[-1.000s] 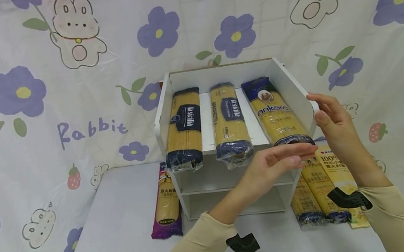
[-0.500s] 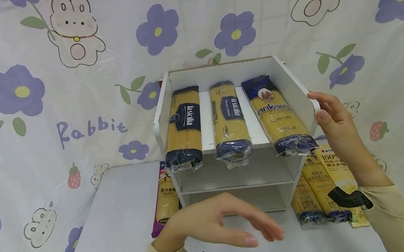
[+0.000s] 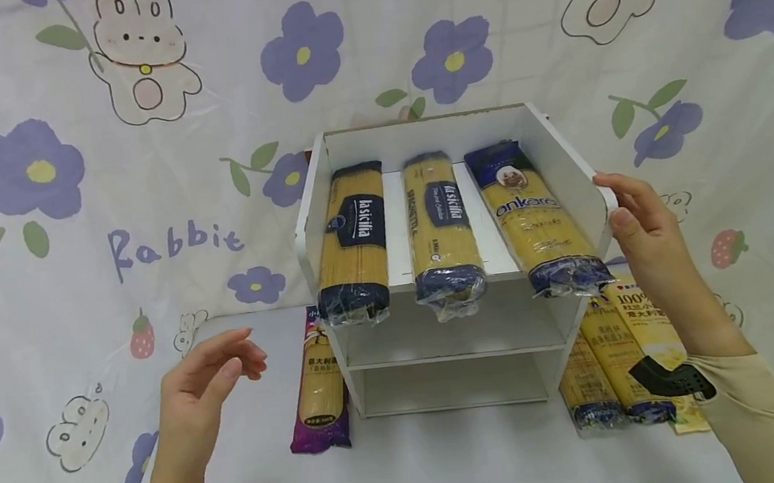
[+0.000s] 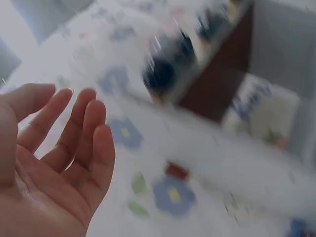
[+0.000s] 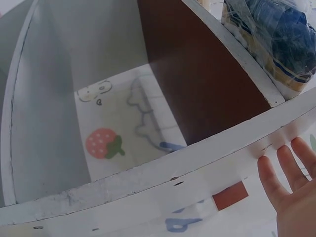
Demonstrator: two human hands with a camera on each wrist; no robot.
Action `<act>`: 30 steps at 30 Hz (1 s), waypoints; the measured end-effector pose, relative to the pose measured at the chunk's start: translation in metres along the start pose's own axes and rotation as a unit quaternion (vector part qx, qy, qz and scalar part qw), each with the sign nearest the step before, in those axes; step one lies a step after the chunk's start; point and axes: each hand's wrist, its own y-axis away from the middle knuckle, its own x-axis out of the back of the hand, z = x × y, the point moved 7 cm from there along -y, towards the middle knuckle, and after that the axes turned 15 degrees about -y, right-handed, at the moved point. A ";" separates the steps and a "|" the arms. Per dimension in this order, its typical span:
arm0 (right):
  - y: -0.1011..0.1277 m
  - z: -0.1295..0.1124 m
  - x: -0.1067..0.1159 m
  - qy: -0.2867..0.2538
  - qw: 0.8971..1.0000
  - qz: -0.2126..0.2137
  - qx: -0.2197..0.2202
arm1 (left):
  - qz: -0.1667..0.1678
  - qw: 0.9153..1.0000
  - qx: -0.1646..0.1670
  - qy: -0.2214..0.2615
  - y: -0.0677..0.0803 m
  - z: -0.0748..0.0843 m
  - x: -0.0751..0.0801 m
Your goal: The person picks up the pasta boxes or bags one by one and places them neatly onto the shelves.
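A white shelf unit [image 3: 446,358] bears three bags of spaghetti on its top board: a left "la sicilia" bag [image 3: 351,253], a middle "la sicilia" bag [image 3: 445,247] and a right "ankara" bag [image 3: 536,228]. My right hand [image 3: 652,243] touches the unit's right side panel near its front top edge. In the right wrist view the fingertips [image 5: 264,163] lie against the panel's outer face. My left hand [image 3: 208,405] hovers left of the unit with nothing in it, its fingers loosely bent. It shows palm and relaxed fingers in the left wrist view.
A purple-ended pasta bag [image 3: 318,389] lies on the table [image 3: 256,479] left of the unit. On its right lie several yellow pasta packs [image 3: 605,368]. A curtain with flowers and rabbits [image 3: 365,45] hangs behind. Two lower compartments [image 3: 453,381] face forward.
My left hand has left the front of the right "ankara" bag, swung down and over to the left of the unit. The right hand stays at the side panel.
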 end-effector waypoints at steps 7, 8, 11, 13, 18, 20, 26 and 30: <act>0.002 0.001 0.003 0.000 1.000 0.000 -0.003 | -0.017 0.942 0.240 -0.233 0.047 -0.117 0.018; 0.002 0.001 0.003 0.000 1.000 -0.001 -0.001 | -0.034 0.928 0.263 -0.264 0.056 -0.134 0.015; 0.002 0.000 0.003 -0.001 1.000 -0.001 -0.002 | -0.094 0.887 0.320 -0.319 0.080 -0.177 0.004; 0.002 0.000 0.003 0.000 1.000 0.003 -0.007 | -0.128 0.864 0.352 -0.335 0.097 -0.202 -0.003; 0.002 0.002 0.003 0.009 1.000 0.013 -0.020 | -0.174 0.830 0.398 -0.351 0.119 -0.230 -0.017; 0.003 0.002 0.002 0.009 1.000 0.009 -0.020 | -0.184 0.821 0.397 -0.366 0.122 -0.234 -0.021; 0.001 0.002 0.001 -0.001 1.000 -0.009 -0.016 | -0.205 0.808 0.387 -0.394 0.125 -0.239 -0.029; 0.001 0.002 0.002 0.006 1.000 -0.008 -0.015 | -0.219 0.804 0.379 -0.403 0.119 -0.241 -0.035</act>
